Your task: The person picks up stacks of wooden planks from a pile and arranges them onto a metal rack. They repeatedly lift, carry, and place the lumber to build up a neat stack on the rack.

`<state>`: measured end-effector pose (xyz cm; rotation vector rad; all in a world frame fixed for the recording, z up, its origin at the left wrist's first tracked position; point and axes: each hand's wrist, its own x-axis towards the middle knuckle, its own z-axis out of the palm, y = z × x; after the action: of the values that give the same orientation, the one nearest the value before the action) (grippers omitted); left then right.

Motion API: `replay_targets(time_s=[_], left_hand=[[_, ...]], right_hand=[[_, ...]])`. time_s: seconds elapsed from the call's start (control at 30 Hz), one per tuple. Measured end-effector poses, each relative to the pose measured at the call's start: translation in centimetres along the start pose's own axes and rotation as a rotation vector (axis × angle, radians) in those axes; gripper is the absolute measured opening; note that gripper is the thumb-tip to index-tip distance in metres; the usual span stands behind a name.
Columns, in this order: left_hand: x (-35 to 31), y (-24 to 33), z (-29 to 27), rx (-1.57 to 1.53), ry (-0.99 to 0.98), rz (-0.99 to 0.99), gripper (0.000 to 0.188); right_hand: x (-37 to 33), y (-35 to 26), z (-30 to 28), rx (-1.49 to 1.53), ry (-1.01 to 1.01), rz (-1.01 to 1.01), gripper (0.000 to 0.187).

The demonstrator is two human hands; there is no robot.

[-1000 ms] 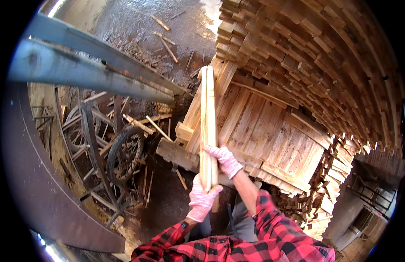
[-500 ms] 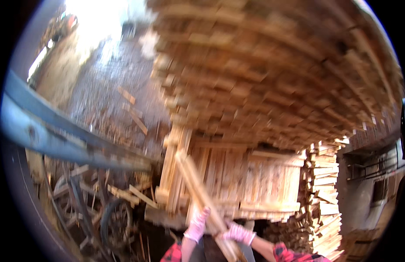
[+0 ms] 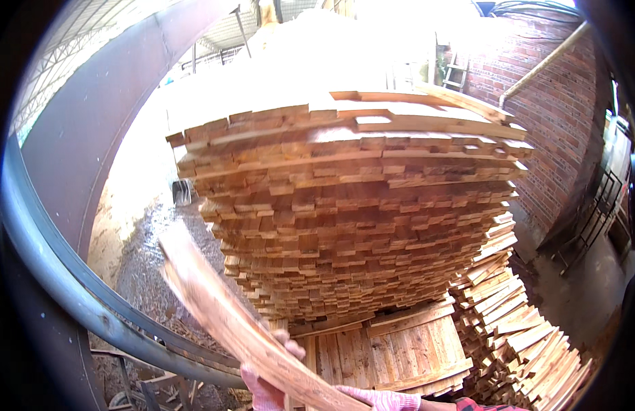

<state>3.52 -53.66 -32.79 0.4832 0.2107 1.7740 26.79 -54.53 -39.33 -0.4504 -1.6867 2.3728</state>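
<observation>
Long wooden boards (image 3: 228,312), seemingly more than one pressed together, slant from the lower middle up to the left. My left hand (image 3: 266,383), in a pink and white glove, is closed around them from the left side, with fingertips showing over the far edge. My right hand (image 3: 382,399), gloved alike, grips their near end at the lower edge; part of its fingers is hidden. Ahead rises a tall stack of boards (image 3: 351,212), end faces toward me. Before its foot lies a low, flat layer of boards (image 3: 382,353), partly behind my hands.
A loose pile of short wood pieces (image 3: 523,335) runs along the right. A curved-looking blue metal beam (image 3: 70,277) crosses the left side. Behind on the right stand a brick wall (image 3: 536,144) and a ladder (image 3: 456,74). Scraps litter the lower left.
My view has tilted up, bringing the stack's top into sight. The held boards have been raised and swung left, away from above the low layer. Both hands keep their hold.
</observation>
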Motion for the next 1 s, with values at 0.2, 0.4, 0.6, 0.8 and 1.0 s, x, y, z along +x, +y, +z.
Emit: replay_targets(time_s=[0.2,0.4,0.6,0.8,1.0], left_hand=[[4.7,-3.3,6.7,0.594,-0.37,-0.026,0.124],[-0.5,-3.7,4.9,0.827,-0.394,-0.198,0.122],[-0.2,-10.8,-1.5,0.972,-0.51,-0.565,0.095],[-8.8,-7.8,-20.9,1.61,-0.148,-1.226,0.082],[-15.8,-2.4,-31.4,1.557,0.249,-1.312,0.051]], right_hand=[[-1.6,-8.5,-0.7,0.038,0.443,-0.365,0.115],[-4.7,-25.9,-4.2,-0.014,0.706,-0.573,0.074],[-11.2,-45.1,-18.0,-0.619,0.763,-0.489,0.039],[-7.8,-36.3,-28.3,-1.369,1.177,0.264,0.04],[-8.9,-17.7,-24.5,-1.624,1.281,0.017,0.048]])
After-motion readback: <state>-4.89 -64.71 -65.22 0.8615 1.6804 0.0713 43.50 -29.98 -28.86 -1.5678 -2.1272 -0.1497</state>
